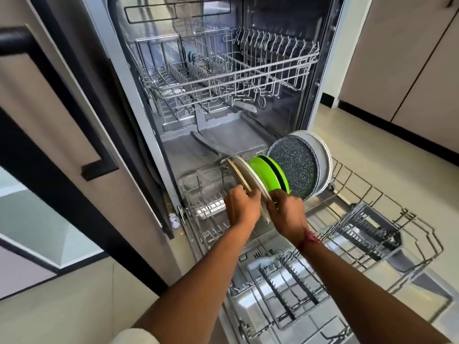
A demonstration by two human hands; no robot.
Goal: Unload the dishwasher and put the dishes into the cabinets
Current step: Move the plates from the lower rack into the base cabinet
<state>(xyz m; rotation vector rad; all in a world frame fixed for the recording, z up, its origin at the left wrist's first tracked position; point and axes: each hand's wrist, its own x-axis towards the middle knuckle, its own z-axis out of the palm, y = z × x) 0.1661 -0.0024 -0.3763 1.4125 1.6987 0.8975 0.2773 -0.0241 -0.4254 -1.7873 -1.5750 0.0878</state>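
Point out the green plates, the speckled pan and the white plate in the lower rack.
green plates (263, 173), head view, face of the front plate
speckled pan (293, 167), head view, its dark base
white plate (250, 175), head view, its rim

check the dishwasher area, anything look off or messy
One thing stands out: small white crumpled bits, perhaps paper or debris, lie on the floor at the dishwasher's left lower corner. What they are is unclear. The plates stand upright in the lower rack, and both hands, left hand, right hand, grip them.

Both arms extended fwd, forearms bare. Left hand (242, 207) & right hand (288, 209): side by side, fingers curled, gripping.
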